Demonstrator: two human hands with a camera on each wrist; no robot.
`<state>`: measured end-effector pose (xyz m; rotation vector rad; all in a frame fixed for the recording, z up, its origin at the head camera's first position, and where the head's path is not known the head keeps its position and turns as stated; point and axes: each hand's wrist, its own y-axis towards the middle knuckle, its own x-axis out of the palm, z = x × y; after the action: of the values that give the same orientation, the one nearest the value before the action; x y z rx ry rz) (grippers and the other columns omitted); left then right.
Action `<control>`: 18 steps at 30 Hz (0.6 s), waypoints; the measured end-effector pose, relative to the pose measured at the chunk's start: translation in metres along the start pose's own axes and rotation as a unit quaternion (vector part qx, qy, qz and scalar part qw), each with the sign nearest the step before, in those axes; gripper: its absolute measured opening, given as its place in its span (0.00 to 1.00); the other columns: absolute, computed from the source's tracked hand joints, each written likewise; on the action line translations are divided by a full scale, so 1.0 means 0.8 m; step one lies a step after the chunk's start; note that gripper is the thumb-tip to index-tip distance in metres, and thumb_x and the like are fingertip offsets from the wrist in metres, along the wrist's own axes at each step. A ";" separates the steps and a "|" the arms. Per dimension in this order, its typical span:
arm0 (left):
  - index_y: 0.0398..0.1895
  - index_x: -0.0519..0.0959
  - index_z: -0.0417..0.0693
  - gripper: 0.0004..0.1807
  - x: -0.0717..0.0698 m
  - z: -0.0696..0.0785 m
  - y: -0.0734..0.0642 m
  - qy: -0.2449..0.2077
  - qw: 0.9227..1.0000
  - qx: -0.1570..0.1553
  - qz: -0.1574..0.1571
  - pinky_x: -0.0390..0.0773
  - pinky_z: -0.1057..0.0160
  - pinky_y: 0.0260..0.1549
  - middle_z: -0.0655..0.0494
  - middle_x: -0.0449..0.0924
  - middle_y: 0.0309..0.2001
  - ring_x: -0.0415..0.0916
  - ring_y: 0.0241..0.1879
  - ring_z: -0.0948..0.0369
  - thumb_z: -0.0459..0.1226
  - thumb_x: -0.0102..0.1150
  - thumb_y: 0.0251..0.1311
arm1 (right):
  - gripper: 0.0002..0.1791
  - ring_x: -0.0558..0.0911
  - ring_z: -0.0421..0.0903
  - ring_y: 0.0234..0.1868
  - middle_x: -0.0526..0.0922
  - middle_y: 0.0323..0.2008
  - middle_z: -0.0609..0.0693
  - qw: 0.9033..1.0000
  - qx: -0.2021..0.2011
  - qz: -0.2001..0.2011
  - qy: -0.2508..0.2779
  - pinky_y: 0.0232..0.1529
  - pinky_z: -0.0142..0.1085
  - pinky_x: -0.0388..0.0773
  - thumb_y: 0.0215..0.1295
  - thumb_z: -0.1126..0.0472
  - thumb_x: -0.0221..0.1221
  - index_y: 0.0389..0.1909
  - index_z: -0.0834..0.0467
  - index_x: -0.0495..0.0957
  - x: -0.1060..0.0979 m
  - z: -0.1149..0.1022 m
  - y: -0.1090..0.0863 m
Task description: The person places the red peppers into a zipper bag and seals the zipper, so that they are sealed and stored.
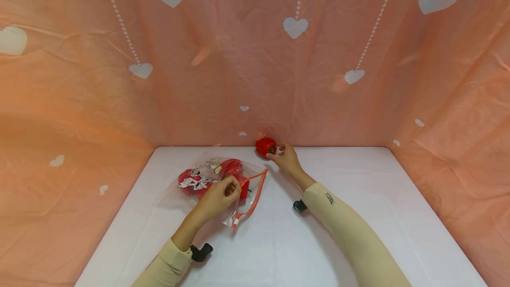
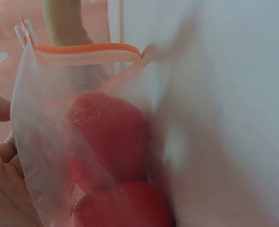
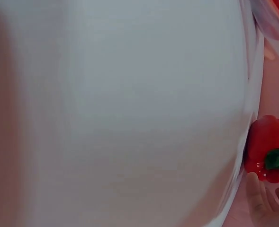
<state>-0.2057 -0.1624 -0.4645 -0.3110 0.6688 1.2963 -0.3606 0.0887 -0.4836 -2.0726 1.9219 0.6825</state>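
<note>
A red bell pepper (image 1: 264,147) with a green stem lies on its side at the table's back edge. My right hand (image 1: 290,161) reaches to it from the right, thumb and fingers spread, fingertips right at its stem end; the right wrist view shows the same pepper (image 3: 267,142) just past the fingertips. To the left lies a clear zip bag (image 1: 171,193) with printed cartoon figures and an orange zip (image 1: 260,189), its mouth gaping to the right. Inside are several red pieces (image 1: 231,167). My left hand (image 1: 217,196) pinches the bag near its mouth.
The table (image 1: 271,251) has a white cover. Orange curtains (image 1: 255,79) with white hearts hang around its back and sides. Dark wrist cameras (image 1: 201,252) sit at both cuffs. A white slider (image 2: 25,33) shows at one end of the zip.
</note>
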 end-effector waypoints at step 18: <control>0.41 0.78 0.51 0.03 0.000 -0.003 0.000 0.003 1.000 0.012 0.000 0.78 0.64 0.40 0.62 0.81 0.34 0.77 0.37 0.62 0.35 0.62 0.75 | 0.35 0.75 0.63 0.62 0.76 0.62 0.67 0.999 0.042 -0.009 -0.022 0.67 0.52 0.76 0.72 0.54 0.70 0.69 0.69 0.67 0.015 0.002 0.021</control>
<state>-0.2066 -0.1639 -0.4664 -0.2956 0.6889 1.2872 -0.3768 0.0769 -0.4885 -2.0046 1.8728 0.6261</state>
